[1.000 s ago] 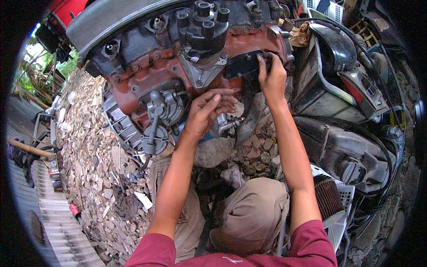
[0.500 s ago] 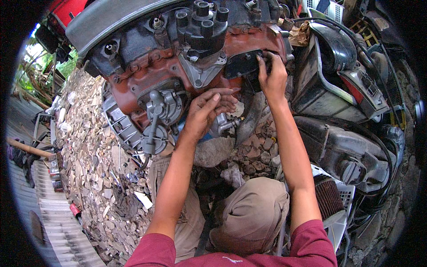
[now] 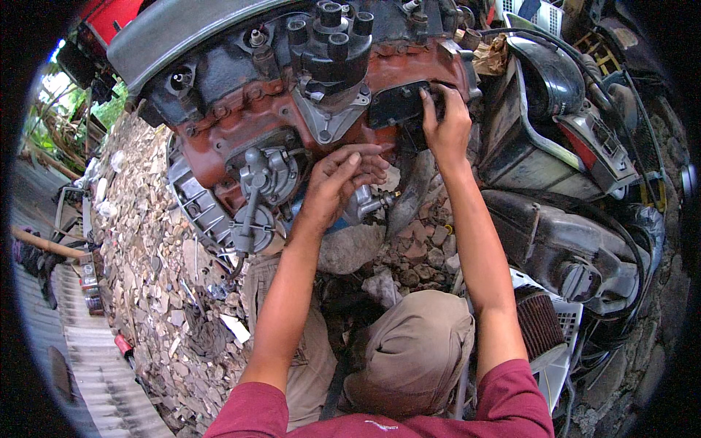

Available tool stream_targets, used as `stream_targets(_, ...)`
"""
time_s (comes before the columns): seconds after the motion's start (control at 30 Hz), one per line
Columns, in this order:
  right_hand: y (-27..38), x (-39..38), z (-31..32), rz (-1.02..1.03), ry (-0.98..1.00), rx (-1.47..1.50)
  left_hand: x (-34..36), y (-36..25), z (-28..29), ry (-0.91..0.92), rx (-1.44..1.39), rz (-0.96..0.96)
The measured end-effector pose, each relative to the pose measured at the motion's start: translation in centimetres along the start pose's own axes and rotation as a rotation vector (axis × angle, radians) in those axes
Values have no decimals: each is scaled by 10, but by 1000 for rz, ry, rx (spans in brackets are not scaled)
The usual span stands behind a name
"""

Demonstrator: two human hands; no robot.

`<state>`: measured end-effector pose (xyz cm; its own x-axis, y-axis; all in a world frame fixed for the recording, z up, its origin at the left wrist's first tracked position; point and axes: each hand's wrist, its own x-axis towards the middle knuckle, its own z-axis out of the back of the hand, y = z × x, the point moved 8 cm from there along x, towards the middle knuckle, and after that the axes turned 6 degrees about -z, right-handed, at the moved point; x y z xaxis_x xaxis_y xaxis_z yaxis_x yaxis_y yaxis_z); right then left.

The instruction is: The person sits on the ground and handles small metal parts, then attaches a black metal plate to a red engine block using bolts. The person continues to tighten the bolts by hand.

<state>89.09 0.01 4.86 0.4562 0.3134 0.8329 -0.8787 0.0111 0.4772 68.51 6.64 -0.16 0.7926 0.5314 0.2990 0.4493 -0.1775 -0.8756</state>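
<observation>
The black plate lies against the side of the red-brown engine block, just right of centre in the upper part of the frame. The right hand is at the plate's right end, thumb and fingers narrowly bent; I cannot tell whether they pinch the plate or some small part there. The left hand, near the middle of the frame, is half open with fingers loosely curled, and I see nothing held in it. Above it stands the black distributor cap; to its left is a grey metal pump. Stony rubble covers the ground at left, and a black tank lies at the right.
</observation>
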Motion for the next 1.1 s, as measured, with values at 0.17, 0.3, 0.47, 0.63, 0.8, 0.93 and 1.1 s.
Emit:
stream_targets(0.17, 0, -8, -2, -23, -23, -7, 0, 1, 1, -2, -9, -2)
stream_targets(0.3, 7, -1, 5, 60, -73, 69, 1, 0, -2, -9, -11, -10)
stream_targets(0.47, 0, -3, 0, -25, -40, 106, 0, 0, -2, 2, -6, -8)
stream_targets(0.63, -4, -2, -1, -77, -38, 134, -1, 1, 1, -34, 6, 4)
stream_targets(0.8, 1, -1, 4, 96, -78, 156, 1, 1, 1, -30, 18, 9)
stream_targets(0.93, -1, -3, 3, 40, -57, 117, 0, 3, 2, -17, -4, -1)
stream_targets(1.1, 1, -1, 2, 105, -71, 99, 1, -1, -1, -14, 19, 4)
